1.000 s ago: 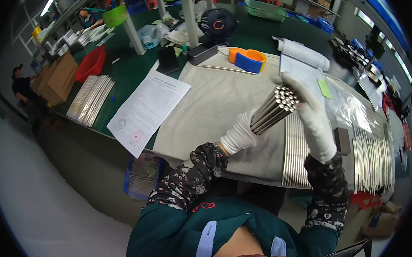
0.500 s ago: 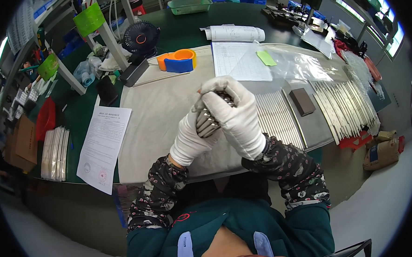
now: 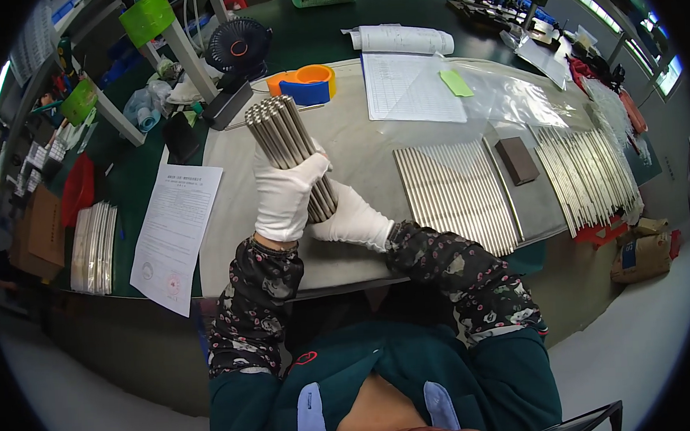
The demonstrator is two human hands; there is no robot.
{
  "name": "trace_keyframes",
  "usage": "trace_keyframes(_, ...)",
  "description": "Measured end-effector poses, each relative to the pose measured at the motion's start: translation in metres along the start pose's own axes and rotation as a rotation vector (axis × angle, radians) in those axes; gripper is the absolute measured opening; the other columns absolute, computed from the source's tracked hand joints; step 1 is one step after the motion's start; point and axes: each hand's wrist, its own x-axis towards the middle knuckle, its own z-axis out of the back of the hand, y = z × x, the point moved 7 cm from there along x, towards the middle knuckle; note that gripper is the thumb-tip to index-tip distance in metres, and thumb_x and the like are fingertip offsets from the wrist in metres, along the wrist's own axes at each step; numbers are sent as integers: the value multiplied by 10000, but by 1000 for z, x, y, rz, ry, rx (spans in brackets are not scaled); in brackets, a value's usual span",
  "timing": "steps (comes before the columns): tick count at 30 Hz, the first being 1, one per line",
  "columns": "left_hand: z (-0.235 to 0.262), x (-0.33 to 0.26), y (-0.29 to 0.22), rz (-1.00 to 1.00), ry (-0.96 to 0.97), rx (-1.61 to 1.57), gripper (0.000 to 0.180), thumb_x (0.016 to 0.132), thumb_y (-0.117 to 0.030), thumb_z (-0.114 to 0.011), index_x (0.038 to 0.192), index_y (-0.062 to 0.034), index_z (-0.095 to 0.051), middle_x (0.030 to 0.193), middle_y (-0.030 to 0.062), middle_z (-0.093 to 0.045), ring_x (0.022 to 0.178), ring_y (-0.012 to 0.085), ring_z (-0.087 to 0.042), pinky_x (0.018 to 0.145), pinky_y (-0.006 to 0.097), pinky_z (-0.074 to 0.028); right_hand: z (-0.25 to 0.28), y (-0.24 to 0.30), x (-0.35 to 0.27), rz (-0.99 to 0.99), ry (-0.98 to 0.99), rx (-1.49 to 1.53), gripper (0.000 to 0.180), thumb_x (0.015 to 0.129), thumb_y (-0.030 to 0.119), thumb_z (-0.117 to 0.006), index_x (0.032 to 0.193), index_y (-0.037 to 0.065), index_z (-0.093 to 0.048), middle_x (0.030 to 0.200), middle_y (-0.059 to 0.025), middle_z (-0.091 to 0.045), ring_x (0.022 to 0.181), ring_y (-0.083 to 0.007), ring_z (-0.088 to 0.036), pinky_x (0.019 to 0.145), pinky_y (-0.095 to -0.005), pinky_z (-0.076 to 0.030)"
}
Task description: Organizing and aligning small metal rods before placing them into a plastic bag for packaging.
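A thick bundle of shiny metal rods (image 3: 285,138) is held tilted over the cloth-covered table, its far ends leaning to the left. My left hand (image 3: 284,194), in a white glove, wraps round the bundle near its middle. Lower down, my white-gloved right hand (image 3: 353,217) closes about the near end; its fingers are partly hidden behind the rods. To the right, a row of metal rods (image 3: 453,198) lies side by side on the cloth, with a dark brown block (image 3: 517,161) beside it. Farther right rests another row of rods (image 3: 589,175).
A printed sheet (image 3: 176,232) hangs over the table's front edge at left, beside bagged rods (image 3: 95,248). Toward the back are an orange and blue tape dispenser (image 3: 305,85), a small black fan (image 3: 239,49), a clipboard sheet (image 3: 414,89) and clear plastic bags (image 3: 522,97).
The bundle has swung from end-on to lengthwise, its far ends now up and left. My left hand has moved left along it; my right hand has dropped to the near end.
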Motion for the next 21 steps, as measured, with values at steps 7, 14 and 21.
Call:
trace_keyframes(7, -43, -35, 35, 559, 177, -79, 238, 731, -82, -606, 931, 5, -512, 705, 83, -589, 618, 169, -594, 598, 287, -497, -15, -21, -89, -269, 158, 542, 423, 651, 80, -657, 1008, 30, -434, 735, -54, -523, 650, -174, -556, 663, -343, -504)
trace_keyframes(14, -80, -26, 60, 349, 940, 310, 451, 808, -224, -613, 1174, -24, -439, 952, 78, -556, 872, 141, -543, 808, 282, -449, -3, -46, -166, -212, 316, 974, 518, 675, 135, -710, 1071, 90, -378, 712, -28, -457, 604, -165, -515, 646, -332, -478)
trace_keyframes(21, -127, 50, 93, -844, 938, 1321, 287, 670, -14, -548, 956, -44, -550, 994, 117, -569, 918, 282, -560, 740, 349, -476, 9, -50, -176, -134, 355, 1017, 525, 694, 132, -699, 1102, 99, -371, 711, -26, -452, 600, -162, -500, 641, -326, -458)
